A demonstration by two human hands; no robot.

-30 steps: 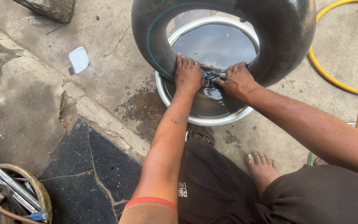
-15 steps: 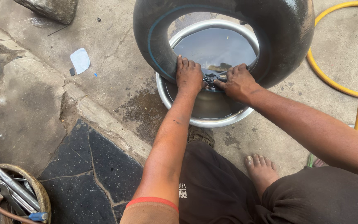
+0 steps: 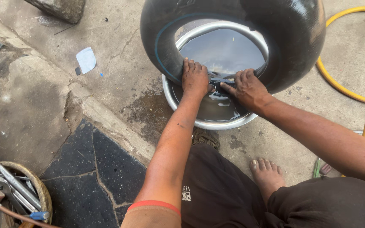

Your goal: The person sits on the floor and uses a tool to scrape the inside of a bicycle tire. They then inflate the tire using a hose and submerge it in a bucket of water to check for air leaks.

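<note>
My left hand (image 3: 196, 78) lies flat with its fingers (image 3: 191, 65) together, pressing the black inner tube (image 3: 233, 29) down into the water basin (image 3: 210, 123). My right hand (image 3: 246, 88) pinches the tube's wet lower run, fingers closed on the rubber. The tube stands upright in the basin; I judge it soft, springy, light and slippery, best gripped on that lower run.

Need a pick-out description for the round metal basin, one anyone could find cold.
Start at the big black inner tube standing at top centre. Directly under it on the concrete sits the metal basin, holding water, with the left hand and right hand pressing the tube into it. Its shiny silver rim is unique here.
</note>
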